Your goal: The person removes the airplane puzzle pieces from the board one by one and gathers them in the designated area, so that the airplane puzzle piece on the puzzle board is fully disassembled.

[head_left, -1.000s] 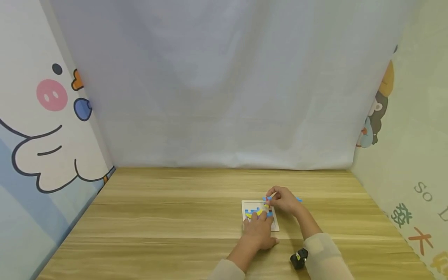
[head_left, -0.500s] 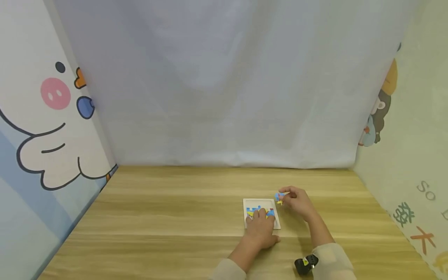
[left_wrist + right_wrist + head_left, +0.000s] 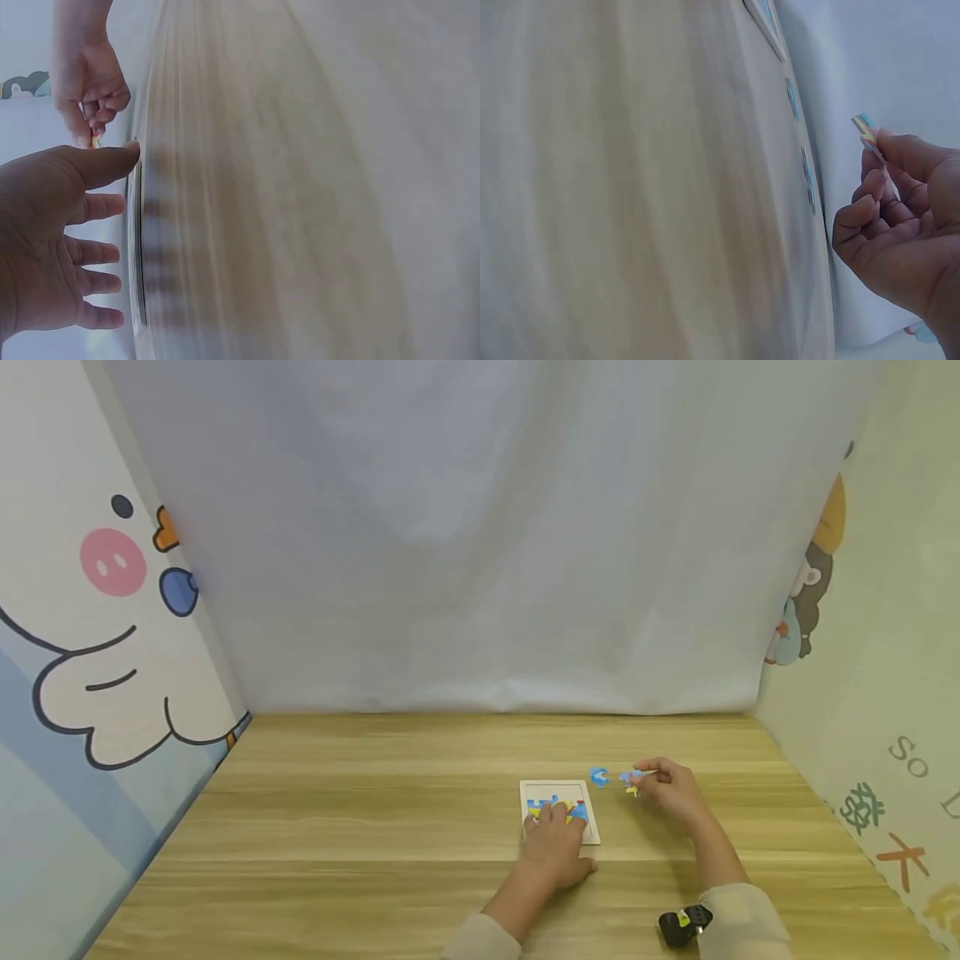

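A small jigsaw puzzle in a white square tray point(image 3: 592, 817) lies on the table, blue and yellow pieces filling its middle rows; a pale strip shows at the far side. My left hand point(image 3: 553, 847) rests on the tray with fingers spread, hiding its near part. To the right, thumb and fingers of my right hand point(image 3: 670, 795) pinch a puzzle piece point(image 3: 866, 131) with blue, yellow and red on it, raised above the table. Between tray and right hand lies a loose blue puzzle piece point(image 3: 598, 777). The right wrist view shows another loose piece point(image 3: 808, 180) flat on the table.
A black device point(image 3: 684, 927) is strapped at the right wrist. The wood-grain table point(image 3: 337, 827) ends at a pale curtain point(image 3: 480, 568) behind, with cartoon-printed panels to the left and right.
My right hand has moved right, away from the tray's far right corner, with the pinched piece. The loose blue piece has come into view. My left hand stays on the tray.
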{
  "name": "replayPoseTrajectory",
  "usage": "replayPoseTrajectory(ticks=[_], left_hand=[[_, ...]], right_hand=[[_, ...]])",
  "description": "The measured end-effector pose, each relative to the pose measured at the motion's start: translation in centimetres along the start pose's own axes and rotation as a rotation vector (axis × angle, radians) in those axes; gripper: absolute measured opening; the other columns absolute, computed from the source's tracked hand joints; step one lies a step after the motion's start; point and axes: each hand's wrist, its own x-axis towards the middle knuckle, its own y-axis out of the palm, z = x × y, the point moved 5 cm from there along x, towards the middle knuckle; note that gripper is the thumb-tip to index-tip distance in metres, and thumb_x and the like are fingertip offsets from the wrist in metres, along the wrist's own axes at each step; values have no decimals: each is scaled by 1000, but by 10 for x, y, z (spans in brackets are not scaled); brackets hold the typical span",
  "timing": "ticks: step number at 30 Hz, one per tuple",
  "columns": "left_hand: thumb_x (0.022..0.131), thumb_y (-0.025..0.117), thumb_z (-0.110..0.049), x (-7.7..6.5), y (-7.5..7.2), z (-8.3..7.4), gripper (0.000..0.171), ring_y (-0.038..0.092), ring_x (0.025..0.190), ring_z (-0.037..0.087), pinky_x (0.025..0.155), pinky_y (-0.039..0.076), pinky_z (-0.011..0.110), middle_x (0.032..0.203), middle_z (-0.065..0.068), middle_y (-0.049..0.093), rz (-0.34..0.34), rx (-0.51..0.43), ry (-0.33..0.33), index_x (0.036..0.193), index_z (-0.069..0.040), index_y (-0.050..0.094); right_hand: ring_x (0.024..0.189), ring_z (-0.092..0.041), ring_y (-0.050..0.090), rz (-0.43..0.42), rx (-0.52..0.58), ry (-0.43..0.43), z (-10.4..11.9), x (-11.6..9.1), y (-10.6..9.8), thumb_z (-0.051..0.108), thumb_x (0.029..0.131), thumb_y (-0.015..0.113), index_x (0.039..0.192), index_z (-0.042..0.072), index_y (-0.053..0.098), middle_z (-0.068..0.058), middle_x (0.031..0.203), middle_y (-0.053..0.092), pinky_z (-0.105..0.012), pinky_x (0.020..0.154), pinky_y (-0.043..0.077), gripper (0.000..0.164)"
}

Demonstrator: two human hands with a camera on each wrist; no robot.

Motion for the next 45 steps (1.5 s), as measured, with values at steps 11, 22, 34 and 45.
replayPoseTrajectory(ticks=[11, 22, 34, 45], left_hand=[[79, 68, -49, -7, 3, 16, 50, 46, 112, 20, 90, 41, 42, 116, -1, 52, -10, -18, 45, 118, -19, 61], [79, 70, -42, -26, -7, 32, 61, 43, 119, 28, 92, 39, 50, 131, 7, 48, 46, -125, 7, 130, -14, 53], [77, 71, -44, -32, -3, 28, 71, 40, 123, 30, 91, 40, 51, 136, 8, 44, 79, -131, 16, 136, -13, 47], [76, 71, -47, -31, -1, 29, 70, 41, 120, 27, 87, 43, 48, 129, 6, 46, 95, -94, 23, 133, -13, 50]], right_hand=[[83, -29, 58, -45, -79, -18, -5, -4, -31, 15, 94, 56, 122, -11, 47, -16, 91, 60, -35, 66, 49, 40], [83, -22, 59, -72, -147, -26, -16, 3, -59, 11, 93, 54, 121, -13, 48, -19, 96, 62, -34, 73, 50, 38], [74, -17, 59, -70, -114, 97, -32, 14, -70, 18, 91, 61, 119, -13, 47, -8, 85, 64, -29, 64, 48, 45], [65, -14, 59, -46, -87, 103, -37, 29, -61, 8, 88, 63, 111, -19, 49, -6, 76, 64, -27, 57, 49, 38]])
